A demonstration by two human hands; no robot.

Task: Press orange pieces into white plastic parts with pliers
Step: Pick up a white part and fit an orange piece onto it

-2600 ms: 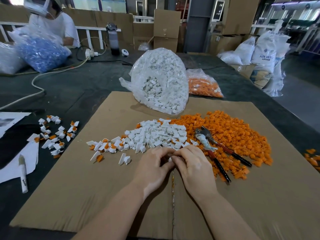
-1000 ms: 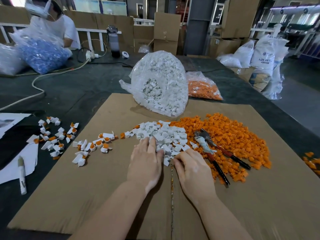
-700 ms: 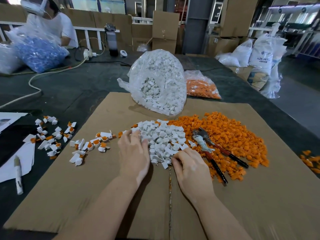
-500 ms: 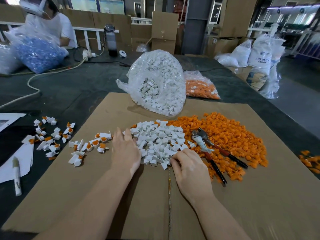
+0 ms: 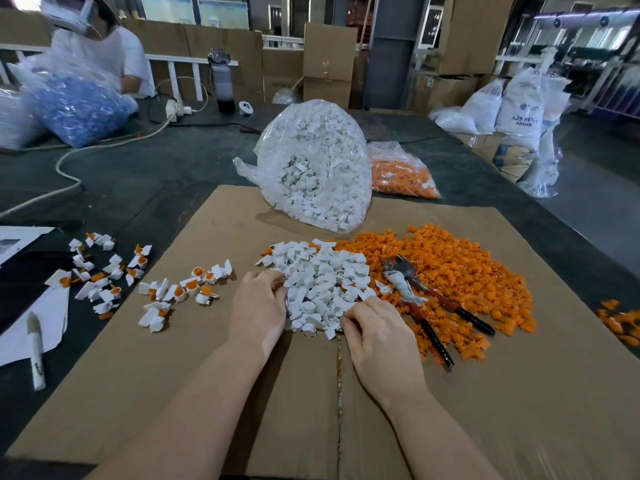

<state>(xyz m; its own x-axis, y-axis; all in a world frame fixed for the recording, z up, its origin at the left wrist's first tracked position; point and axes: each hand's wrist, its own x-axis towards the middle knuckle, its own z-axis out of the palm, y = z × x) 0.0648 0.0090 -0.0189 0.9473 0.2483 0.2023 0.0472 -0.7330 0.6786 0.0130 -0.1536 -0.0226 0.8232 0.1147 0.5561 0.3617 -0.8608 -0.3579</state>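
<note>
Both hands work the near edge of a heap of white plastic parts (image 5: pixel 322 285) on cardboard (image 5: pixel 242 393): the left hand (image 5: pixel 258 308) with curled fingers at its side, the right hand (image 5: pixel 375 336) seemingly pinching a piece. Pliers (image 5: pixel 420 299) lie untouched on the orange pieces (image 5: pixel 460 271). Careless raking could mix both heaps.

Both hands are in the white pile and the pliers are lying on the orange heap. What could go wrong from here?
1. The white pile touches the orange heap; raking by the left hand or right hand may mix them.
2. The pliers lie on loose orange pieces, so lifting them could scatter some; a few strays already lie off the cardboard.
3. The assembled parts lie close to the left hand, which may knock them.
</note>
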